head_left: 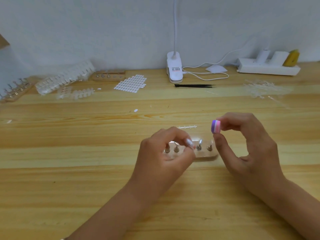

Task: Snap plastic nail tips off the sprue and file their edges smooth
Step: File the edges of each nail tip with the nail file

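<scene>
My left hand (166,153) pinches a clear plastic nail tip (189,142) between thumb and fingers, just over a small wooden holder (207,155) that carries several metal pegs. My right hand (245,144) pinches a small purple and pink file block (216,126) between thumb and forefinger, a little up and right of the nail tip and apart from it. A bare strip of sprue (187,127) lies on the table just behind the holder.
Sprues of clear nail tips (65,80) are heaped at back left beside wooden peg stands (109,76) and a sheet of adhesive tabs (131,83). Black tweezers (194,85), a clip lamp (174,70), a power strip (268,67) and empty sprues (263,88) lie behind.
</scene>
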Demonstrator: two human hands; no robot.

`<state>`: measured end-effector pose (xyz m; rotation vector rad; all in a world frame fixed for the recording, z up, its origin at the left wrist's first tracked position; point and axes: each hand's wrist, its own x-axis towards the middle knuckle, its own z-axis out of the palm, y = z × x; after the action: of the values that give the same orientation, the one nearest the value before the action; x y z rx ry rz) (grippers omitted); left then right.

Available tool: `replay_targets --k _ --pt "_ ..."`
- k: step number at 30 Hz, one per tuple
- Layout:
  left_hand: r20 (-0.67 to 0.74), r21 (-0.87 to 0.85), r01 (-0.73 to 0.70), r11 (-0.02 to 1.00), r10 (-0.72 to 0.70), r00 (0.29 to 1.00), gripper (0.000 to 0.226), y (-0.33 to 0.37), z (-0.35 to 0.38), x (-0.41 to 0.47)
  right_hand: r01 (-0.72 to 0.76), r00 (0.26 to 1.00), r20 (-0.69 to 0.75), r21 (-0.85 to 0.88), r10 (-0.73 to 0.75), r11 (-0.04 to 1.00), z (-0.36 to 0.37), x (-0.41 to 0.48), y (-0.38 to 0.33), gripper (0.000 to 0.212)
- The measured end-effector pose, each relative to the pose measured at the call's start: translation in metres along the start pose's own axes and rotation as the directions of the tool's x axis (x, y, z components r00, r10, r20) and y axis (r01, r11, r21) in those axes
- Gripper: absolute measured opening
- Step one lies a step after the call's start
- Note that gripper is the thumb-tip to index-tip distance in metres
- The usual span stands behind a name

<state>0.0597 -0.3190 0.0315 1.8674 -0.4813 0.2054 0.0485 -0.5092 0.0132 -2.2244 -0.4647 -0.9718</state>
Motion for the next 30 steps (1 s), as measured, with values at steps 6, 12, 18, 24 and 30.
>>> replay_targets --k 6,12,18,24,30 --pt "0.061 -0.021 -0.003 1.000 0.004 0.998 0.003 0.005 -0.006 -0.004 0.152 0.984 0.063 0.170 -0.165 0.974 0.003 -0.007 -0.013 0.019" --pt "0.116 -0.117 0.037 0.992 -0.023 0.993 0.012 0.002 -0.008 -0.005 0.199 0.979 0.023 0.164 -0.205 0.966 0.005 -0.006 -0.011 0.026" --pt "0.052 -0.131 -0.002 0.991 0.009 0.999 0.018 0.003 -0.008 -0.005 0.205 0.979 -0.014 0.126 -0.205 0.971 0.008 -0.008 -0.012 0.027" --pt "0.070 -0.199 0.044 0.979 -0.031 0.997 0.025 0.004 -0.003 -0.009 0.100 0.995 -0.009 0.105 -0.100 0.989 0.012 -0.008 -0.011 0.020" --pt "0.045 -0.229 0.078 0.970 -0.070 0.997 0.032 -0.001 0.000 -0.010 0.014 1.000 0.019 0.063 -0.015 0.998 0.018 -0.011 -0.009 0.019"
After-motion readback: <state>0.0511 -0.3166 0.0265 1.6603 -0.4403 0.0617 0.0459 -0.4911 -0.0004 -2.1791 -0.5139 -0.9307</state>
